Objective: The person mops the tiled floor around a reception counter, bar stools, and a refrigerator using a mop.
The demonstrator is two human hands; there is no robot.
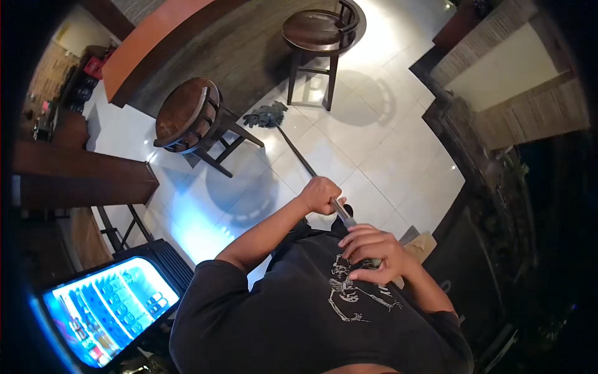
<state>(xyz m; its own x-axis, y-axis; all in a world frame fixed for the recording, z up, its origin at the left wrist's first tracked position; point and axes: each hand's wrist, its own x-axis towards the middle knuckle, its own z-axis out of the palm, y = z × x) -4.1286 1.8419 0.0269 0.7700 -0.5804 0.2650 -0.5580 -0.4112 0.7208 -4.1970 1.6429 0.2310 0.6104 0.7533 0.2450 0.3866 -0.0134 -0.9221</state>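
Observation:
A mop with a dark grey, stringy head [266,115] rests on the tiled floor between two chairs. Its long metal handle [298,153] slants down toward my body. My left hand [321,194] is closed in a fist around the upper part of the handle. Closer to my chest, my right hand [375,250] has its fingers curled over the grey top end of the handle, with the thumb held apart. The very tip of the handle is hidden under those fingers.
One round wooden chair [187,115] stands left of the mop head, another [317,31] beyond it. A curved counter [156,47] runs behind them. A lit drinks fridge [115,311] is at lower left, and a wooden post [87,171] above it. A dark stone edge [458,118] borders the right.

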